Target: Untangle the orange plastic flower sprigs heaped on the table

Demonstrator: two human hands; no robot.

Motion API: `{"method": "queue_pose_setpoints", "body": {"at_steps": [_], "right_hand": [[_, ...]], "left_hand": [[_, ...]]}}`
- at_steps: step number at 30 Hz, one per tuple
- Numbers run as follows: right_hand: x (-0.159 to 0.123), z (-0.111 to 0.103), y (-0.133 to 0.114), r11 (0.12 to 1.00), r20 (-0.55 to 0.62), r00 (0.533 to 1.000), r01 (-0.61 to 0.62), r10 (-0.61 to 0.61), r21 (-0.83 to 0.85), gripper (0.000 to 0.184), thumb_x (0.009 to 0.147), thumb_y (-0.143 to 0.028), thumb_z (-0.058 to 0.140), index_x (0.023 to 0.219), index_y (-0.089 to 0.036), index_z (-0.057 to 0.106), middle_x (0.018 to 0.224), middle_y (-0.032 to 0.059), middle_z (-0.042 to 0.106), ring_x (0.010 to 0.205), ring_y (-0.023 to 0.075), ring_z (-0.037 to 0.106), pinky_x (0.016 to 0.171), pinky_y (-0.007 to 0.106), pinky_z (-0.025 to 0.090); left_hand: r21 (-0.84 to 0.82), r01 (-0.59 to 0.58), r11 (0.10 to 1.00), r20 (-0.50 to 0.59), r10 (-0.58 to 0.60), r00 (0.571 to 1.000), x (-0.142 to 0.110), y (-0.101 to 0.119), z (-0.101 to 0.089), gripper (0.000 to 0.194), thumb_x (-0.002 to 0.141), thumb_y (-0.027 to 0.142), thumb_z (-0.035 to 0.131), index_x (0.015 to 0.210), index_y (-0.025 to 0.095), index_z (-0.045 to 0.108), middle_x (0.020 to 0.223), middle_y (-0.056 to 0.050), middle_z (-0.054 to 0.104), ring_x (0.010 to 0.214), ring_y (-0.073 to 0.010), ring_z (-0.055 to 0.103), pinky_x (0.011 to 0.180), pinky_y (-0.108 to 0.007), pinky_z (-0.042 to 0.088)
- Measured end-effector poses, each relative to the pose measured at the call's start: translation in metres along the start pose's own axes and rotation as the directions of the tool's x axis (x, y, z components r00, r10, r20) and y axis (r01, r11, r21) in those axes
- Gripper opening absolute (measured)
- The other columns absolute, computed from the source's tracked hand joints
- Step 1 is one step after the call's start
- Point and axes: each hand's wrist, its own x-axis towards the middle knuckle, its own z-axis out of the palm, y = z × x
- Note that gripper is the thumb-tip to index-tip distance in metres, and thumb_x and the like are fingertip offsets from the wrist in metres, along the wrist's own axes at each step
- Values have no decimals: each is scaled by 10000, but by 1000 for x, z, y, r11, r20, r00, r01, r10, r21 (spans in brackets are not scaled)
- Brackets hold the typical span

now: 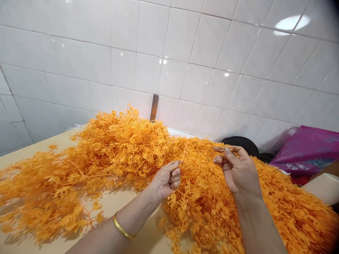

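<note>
My left hand (167, 178) is closed in a pinch on a thin orange plastic stem (184, 150), which sticks up from between thumb and forefinger. To its right, my right hand (239, 169) is raised with thumb and forefinger pinched on a small orange piece (224, 151), too small to make out fully. Both hands are above a large heap of orange artificial sprigs (206, 190) with frilly, branching tips. Another loose pile of orange sprigs (127, 141) lies on the left and behind my left hand.
The heap lies on a pale tan tabletop (148, 233) against a white tiled wall (174, 46). A metal strip (154, 107) is fixed to the wall. At the right are a round black object (242, 144), a purple plastic bag (304, 148) and a white box-like item (323, 187).
</note>
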Motion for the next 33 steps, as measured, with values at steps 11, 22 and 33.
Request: {"method": "queue_pose_setpoints", "body": {"at_steps": [11,22,33], "right_hand": [[-26,19,1,669,558,780,255,284,-698,277,688,-455,542,735,-185,583,584,-12,480,510,101,400,448,219,284],[-19,17,12,588,476,875,337,93,-735,202,808,-302,381,650,-189,434,528,-33,421,486,103,367,473,226,261],[-19,17,13,662,399,916,331,-52,-673,172,806,-259,366,763,-185,515,597,-2,485,514,110,412,471,226,301]], "left_hand": [[-82,-126,989,19,128,992,0,22,-2,101,800,196,409,834,136,483,435,82,297,309,-20,148,298,-145,121],[315,-329,890,-29,355,934,-7,8,11,405,599,194,663,984,203,538,649,28,501,566,-57,460,559,-184,356],[551,-104,828,95,61,994,-8,-1,8,229,634,301,615,526,135,500,464,33,398,381,-34,260,410,-209,183]]}}
